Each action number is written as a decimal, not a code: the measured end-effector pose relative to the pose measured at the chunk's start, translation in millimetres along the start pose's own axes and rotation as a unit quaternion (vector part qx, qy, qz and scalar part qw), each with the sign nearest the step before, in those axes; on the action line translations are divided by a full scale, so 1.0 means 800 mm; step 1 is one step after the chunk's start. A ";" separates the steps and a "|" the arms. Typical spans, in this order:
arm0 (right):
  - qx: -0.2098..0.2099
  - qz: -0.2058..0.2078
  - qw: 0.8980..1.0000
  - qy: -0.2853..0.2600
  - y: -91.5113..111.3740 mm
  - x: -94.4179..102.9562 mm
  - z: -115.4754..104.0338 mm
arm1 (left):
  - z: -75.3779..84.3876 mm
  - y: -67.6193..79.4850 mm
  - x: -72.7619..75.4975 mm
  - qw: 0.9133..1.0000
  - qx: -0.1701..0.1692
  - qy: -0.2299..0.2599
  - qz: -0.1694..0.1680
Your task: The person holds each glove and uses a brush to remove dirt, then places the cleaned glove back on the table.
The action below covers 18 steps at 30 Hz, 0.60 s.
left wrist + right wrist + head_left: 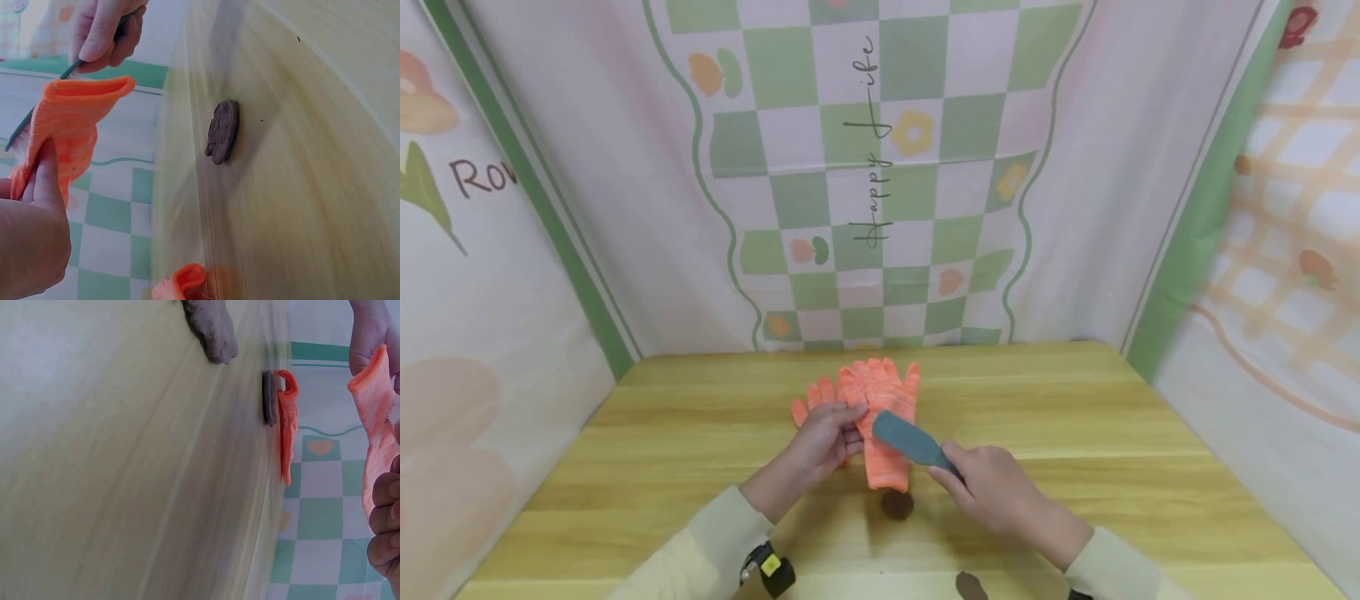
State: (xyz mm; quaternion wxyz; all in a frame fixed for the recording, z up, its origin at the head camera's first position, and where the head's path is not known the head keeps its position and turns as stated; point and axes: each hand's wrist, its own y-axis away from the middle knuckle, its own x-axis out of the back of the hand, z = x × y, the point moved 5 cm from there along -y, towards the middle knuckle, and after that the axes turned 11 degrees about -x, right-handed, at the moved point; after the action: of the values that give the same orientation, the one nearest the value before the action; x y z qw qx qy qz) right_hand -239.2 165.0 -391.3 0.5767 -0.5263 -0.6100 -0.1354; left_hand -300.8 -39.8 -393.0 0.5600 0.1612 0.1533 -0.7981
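Observation:
Raised above the table, an orange knit glove is gripped at its left edge by my left hand, thumb on top. Its cuff faces toward me, as the left wrist view shows. My right hand grips the handle of a flat teal brush, whose head overlaps the glove near the cuff in the head view. Pale bristles show on its underside in the left wrist view. A second orange glove lies on the table behind my left hand.
A dark brown flat lump lies on the wooden table below the raised glove. Another brown lump is at the near edge of view. Patterned cloth hangs behind the table and on both sides.

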 end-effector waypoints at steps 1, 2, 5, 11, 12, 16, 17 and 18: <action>-0.001 -0.004 1.000 0.000 0.001 0.000 0.001 | -0.001 0.000 0.001 1.000 0.001 -0.001 0.001; -0.002 -0.007 1.000 0.000 0.001 -0.001 0.001 | -0.002 -0.001 0.001 1.000 0.002 -0.001 0.002; -0.007 -0.012 1.000 0.002 0.003 -0.001 0.004 | -0.003 -0.001 0.002 1.000 -0.001 -0.005 0.003; -0.021 -0.022 1.000 0.002 0.009 -0.002 0.011 | 0.000 -0.001 0.003 1.000 -0.004 -0.021 0.007; -0.023 -0.022 0.999 0.002 0.010 -0.002 0.013 | 0.001 0.000 0.003 1.000 -0.002 -0.020 0.007; -0.024 -0.020 0.999 0.013 0.016 -0.004 0.022 | 0.009 0.000 0.005 1.000 -0.006 0.005 0.011; -0.025 -0.021 0.999 0.019 0.019 -0.005 0.025 | 0.012 0.000 0.006 1.000 -0.011 0.013 0.013; -0.029 -0.024 0.999 0.024 0.021 -0.006 0.029 | 0.015 0.000 0.007 1.000 -0.017 0.020 0.017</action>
State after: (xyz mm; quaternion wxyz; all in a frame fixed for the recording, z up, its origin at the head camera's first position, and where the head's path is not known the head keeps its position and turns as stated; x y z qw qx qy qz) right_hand -239.7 187.4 -409.3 0.5719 -0.5248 -0.6044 -0.1794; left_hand -303.4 -50.0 -384.6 0.5728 0.1700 0.1753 -0.7825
